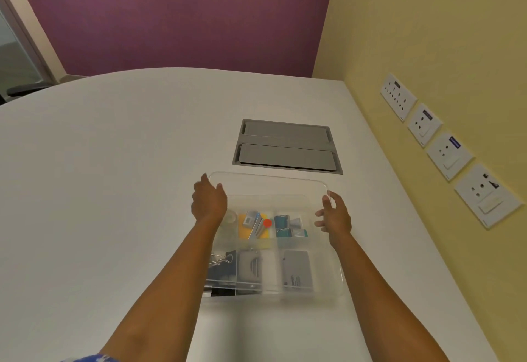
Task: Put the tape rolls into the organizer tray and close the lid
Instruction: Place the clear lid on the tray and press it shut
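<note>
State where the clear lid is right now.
In the head view the lid is over the tray, between the left hand and right hand, just before the grey hatch.

Clear glossy plastic lid (268,187)

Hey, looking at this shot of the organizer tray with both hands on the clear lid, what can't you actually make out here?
All in the head view:
- Tape rolls: one pale roll-like shape shows beside the left hand; too blurred through the clear lid to confirm.
- Organizer tray near-left compartments: covered by the left forearm.
- Grey card: print too small to read.
- Right hand: whether its fingers touch the lid edge is unclear.
- Wall sockets: labels unreadable.
</note>
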`<move>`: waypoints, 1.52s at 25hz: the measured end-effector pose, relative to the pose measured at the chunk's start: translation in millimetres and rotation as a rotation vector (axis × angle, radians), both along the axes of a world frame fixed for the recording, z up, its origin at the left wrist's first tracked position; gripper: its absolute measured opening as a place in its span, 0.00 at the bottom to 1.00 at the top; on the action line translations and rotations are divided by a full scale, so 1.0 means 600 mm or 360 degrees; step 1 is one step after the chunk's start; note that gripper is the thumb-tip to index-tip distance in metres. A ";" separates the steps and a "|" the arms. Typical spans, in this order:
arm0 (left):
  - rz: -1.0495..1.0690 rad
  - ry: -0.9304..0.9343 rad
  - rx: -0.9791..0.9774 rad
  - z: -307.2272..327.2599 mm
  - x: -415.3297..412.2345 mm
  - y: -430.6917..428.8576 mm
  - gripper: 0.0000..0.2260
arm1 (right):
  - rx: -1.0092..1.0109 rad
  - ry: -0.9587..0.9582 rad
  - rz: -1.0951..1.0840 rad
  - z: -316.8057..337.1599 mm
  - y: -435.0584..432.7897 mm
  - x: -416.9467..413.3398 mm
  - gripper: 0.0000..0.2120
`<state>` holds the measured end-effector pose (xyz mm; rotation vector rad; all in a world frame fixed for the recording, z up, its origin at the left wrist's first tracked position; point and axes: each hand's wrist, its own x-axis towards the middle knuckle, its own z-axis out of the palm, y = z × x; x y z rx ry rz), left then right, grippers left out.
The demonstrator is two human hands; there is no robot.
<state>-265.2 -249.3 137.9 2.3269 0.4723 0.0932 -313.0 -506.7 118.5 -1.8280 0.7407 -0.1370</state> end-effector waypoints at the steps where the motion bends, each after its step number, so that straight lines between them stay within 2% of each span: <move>1: -0.0004 0.0098 -0.0101 -0.006 -0.001 0.001 0.22 | -0.0008 0.0032 0.0005 -0.005 0.005 -0.001 0.18; 3: 0.0008 0.0176 -0.0158 -0.018 -0.004 0.003 0.22 | -0.0205 0.0090 0.0001 -0.011 0.016 0.000 0.18; 6: 0.0109 0.0255 -0.0078 -0.036 -0.011 0.007 0.22 | -0.0644 0.0215 0.0115 -0.020 0.023 0.002 0.17; 9: 0.0128 0.0267 0.0146 -0.052 -0.019 0.012 0.21 | -0.0740 0.0292 0.0215 -0.029 0.025 0.003 0.17; 14: 0.0185 0.0245 0.0328 -0.068 -0.020 0.017 0.18 | -0.0655 0.0356 0.0358 -0.042 0.024 0.008 0.18; 24: 0.0266 0.0326 0.0024 -0.085 0.016 0.027 0.17 | -0.0237 0.0311 0.0127 -0.049 0.018 0.050 0.19; 32: 0.0297 0.0271 -0.0068 -0.101 0.048 0.027 0.17 | -0.0117 0.0178 0.0010 -0.060 0.024 0.101 0.17; 38: 0.0358 0.0229 -0.0164 -0.108 0.060 0.032 0.16 | -0.0118 0.0224 -0.0008 -0.074 0.025 0.114 0.18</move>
